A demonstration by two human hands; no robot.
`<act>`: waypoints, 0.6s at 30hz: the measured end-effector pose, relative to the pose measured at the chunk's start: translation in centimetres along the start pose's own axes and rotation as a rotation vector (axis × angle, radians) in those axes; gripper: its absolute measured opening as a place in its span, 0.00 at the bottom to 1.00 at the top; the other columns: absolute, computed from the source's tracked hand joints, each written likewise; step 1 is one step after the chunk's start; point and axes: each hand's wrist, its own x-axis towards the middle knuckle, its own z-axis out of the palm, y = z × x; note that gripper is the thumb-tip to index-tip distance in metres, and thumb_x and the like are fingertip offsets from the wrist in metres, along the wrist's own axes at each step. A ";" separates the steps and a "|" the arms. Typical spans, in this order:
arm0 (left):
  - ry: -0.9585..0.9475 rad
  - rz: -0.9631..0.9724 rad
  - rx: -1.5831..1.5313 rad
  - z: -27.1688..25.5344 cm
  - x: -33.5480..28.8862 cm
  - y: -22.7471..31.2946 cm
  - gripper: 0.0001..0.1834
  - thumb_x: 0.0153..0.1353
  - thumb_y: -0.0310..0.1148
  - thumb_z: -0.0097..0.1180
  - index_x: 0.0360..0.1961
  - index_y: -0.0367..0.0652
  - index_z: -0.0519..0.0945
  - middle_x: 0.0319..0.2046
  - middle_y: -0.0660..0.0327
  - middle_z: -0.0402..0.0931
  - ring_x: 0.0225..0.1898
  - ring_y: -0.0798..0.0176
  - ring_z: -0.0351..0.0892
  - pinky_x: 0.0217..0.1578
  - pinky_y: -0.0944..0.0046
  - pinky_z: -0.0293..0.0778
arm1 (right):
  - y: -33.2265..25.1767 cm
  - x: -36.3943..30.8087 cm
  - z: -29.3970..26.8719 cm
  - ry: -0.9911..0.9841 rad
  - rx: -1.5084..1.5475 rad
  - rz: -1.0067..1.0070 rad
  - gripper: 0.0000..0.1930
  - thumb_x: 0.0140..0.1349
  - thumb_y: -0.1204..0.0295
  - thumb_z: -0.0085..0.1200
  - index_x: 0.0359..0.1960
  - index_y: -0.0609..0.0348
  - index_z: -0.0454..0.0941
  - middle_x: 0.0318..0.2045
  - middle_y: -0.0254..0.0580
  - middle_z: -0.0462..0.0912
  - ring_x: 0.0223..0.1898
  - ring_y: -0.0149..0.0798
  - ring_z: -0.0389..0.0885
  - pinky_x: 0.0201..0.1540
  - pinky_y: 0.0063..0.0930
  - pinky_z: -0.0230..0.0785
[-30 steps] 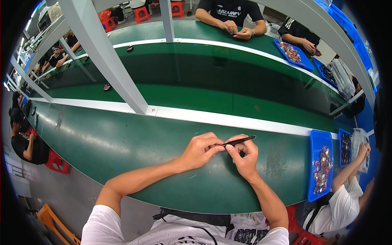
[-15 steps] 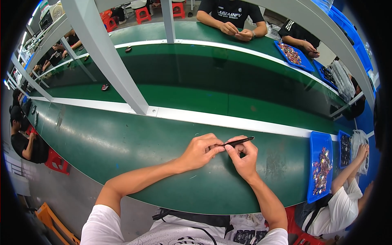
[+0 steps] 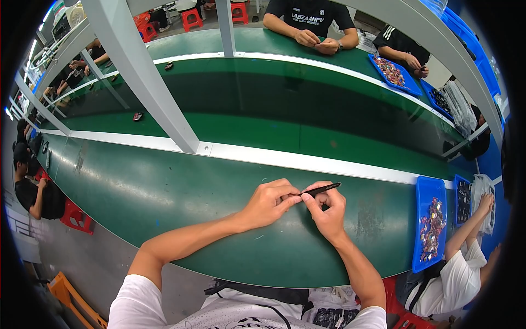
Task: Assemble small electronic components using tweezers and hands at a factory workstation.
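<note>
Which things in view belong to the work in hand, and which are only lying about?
In the work:
slim black pen-like object, held in the right hand, its inner end at the fingertips of the left hand

Apparently lying about, untouched:
near blue tray of small shiny pieces
small dark item on the green belt

The table (image 3: 192,186) is dark green and glossy, with a scuffed patch (image 3: 370,216) and a thin pale scrap (image 3: 259,237) on it. At its right end lies a blue tray (image 3: 430,189) of small multicoloured pieces (image 3: 433,226); just beyond stands a smaller blue tray (image 3: 456,192) of black pieces (image 3: 464,198).
</note>
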 end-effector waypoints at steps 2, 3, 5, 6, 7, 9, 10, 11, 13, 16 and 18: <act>-0.001 0.005 0.005 0.0 0.0 0.0 0.09 0.68 0.27 0.65 0.45 0.33 0.87 0.33 0.58 0.81 0.26 0.67 0.82 0.25 0.67 0.75 | 0.0 0.0 0.1 0.001 0.007 -0.002 0.07 0.63 0.78 0.68 0.40 0.64 0.82 0.21 0.27 0.78 0.17 0.17 0.65 0.20 0.18 0.52; -0.001 0.005 0.004 0.0 0.0 0.1 0.09 0.68 0.27 0.65 0.45 0.33 0.87 0.33 0.58 0.81 0.26 0.67 0.82 0.25 0.67 0.75 | 0.1 0.0 0.1 0.002 0.015 -0.004 0.07 0.63 0.78 0.68 0.40 0.64 0.82 0.21 0.27 0.78 0.17 0.17 0.65 0.20 0.18 0.52; -0.003 -0.066 -0.009 0.0 0.1 0.5 0.10 0.67 0.32 0.66 0.42 0.35 0.87 0.33 0.56 0.82 0.30 0.58 0.85 0.30 0.60 0.77 | 0.0 0.0 0.1 0.006 0.013 -0.005 0.07 0.63 0.79 0.68 0.40 0.64 0.82 0.21 0.27 0.78 0.17 0.17 0.65 0.20 0.18 0.52; -0.002 -0.066 -0.009 -0.1 0.0 0.4 0.10 0.67 0.32 0.66 0.42 0.35 0.87 0.33 0.56 0.82 0.30 0.58 0.85 0.30 0.60 0.77 | 0.0 0.0 0.1 0.009 0.013 -0.008 0.07 0.63 0.79 0.68 0.40 0.64 0.82 0.21 0.27 0.78 0.17 0.17 0.65 0.20 0.18 0.52; -0.003 -0.031 -0.002 -0.1 0.0 0.2 0.09 0.67 0.30 0.66 0.43 0.34 0.87 0.33 0.57 0.82 0.28 0.63 0.83 0.28 0.64 0.76 | 0.0 0.0 0.1 0.008 0.013 -0.008 0.07 0.63 0.79 0.68 0.40 0.64 0.82 0.21 0.27 0.78 0.17 0.17 0.65 0.20 0.18 0.52; -0.003 0.003 0.004 0.0 0.0 0.0 0.09 0.68 0.28 0.65 0.45 0.34 0.87 0.33 0.58 0.81 0.26 0.68 0.82 0.25 0.67 0.75 | 0.0 0.0 0.1 0.007 0.006 -0.011 0.07 0.63 0.79 0.68 0.40 0.64 0.82 0.21 0.27 0.78 0.17 0.17 0.65 0.20 0.18 0.52; 0.000 0.002 -0.002 0.0 0.0 0.0 0.08 0.68 0.27 0.65 0.45 0.34 0.87 0.33 0.58 0.81 0.26 0.68 0.82 0.25 0.67 0.75 | 0.0 0.0 0.1 0.007 0.006 -0.011 0.07 0.63 0.79 0.68 0.40 0.64 0.82 0.21 0.27 0.78 0.17 0.17 0.65 0.20 0.18 0.52; 0.003 0.002 -0.007 0.0 0.0 0.0 0.08 0.68 0.27 0.65 0.45 0.34 0.87 0.33 0.58 0.81 0.26 0.68 0.82 0.25 0.67 0.75 | -0.1 0.1 0.1 0.008 0.008 -0.005 0.07 0.63 0.79 0.68 0.40 0.64 0.82 0.21 0.27 0.78 0.17 0.17 0.65 0.20 0.18 0.52; 0.000 0.000 -0.002 0.0 0.0 0.1 0.08 0.68 0.27 0.65 0.44 0.34 0.87 0.33 0.58 0.81 0.26 0.68 0.81 0.25 0.67 0.74 | -0.1 0.0 0.1 0.008 0.011 0.001 0.08 0.63 0.79 0.68 0.41 0.64 0.82 0.21 0.27 0.78 0.17 0.17 0.64 0.20 0.18 0.52; -0.003 -0.004 0.003 0.0 0.0 0.1 0.08 0.68 0.27 0.65 0.44 0.34 0.87 0.33 0.59 0.82 0.25 0.68 0.81 0.25 0.68 0.74 | 0.1 0.0 0.0 0.005 0.010 0.004 0.08 0.63 0.79 0.67 0.41 0.64 0.82 0.20 0.26 0.77 0.17 0.17 0.64 0.20 0.18 0.51; -0.003 -0.005 0.003 0.0 0.0 0.1 0.08 0.68 0.28 0.65 0.44 0.34 0.87 0.33 0.59 0.82 0.25 0.68 0.81 0.24 0.68 0.74 | 0.1 0.0 0.0 0.000 0.005 0.002 0.08 0.63 0.79 0.67 0.41 0.64 0.82 0.19 0.26 0.76 0.17 0.17 0.64 0.20 0.19 0.51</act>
